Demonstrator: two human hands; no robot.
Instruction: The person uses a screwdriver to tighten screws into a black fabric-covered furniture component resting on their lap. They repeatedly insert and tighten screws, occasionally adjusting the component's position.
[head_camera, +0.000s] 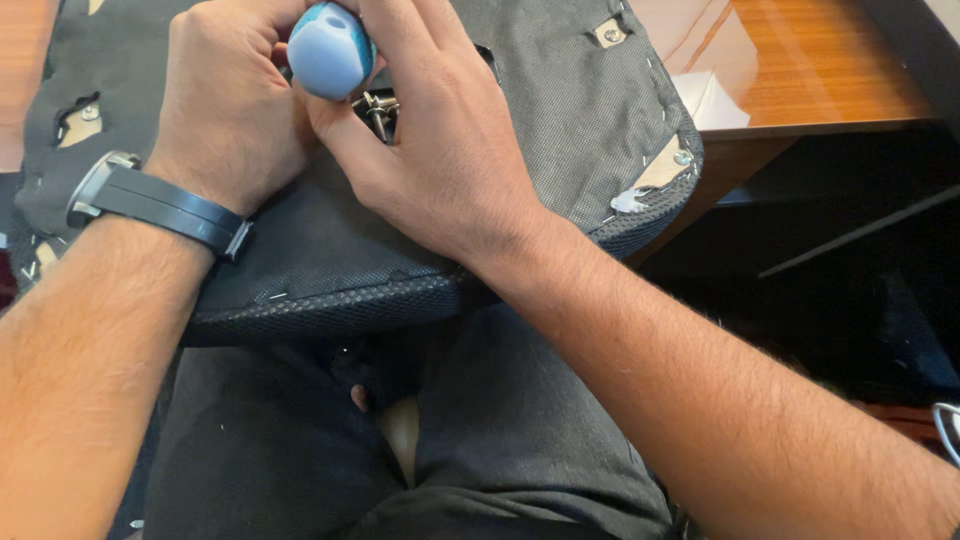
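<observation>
Both hands — left hand (225, 110), right hand (440, 150) — clasped round blue screwdriver handle (330, 50), shaft mostly hidden.

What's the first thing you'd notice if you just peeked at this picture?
Two hands meet at the top middle: the left hand and the right hand both wrap around a round light-blue tool handle, with small metal screws just under it. They work on the grey fabric underside of a chair seat resting across the person's lap. A dark wristwatch sits on the left wrist.
</observation>
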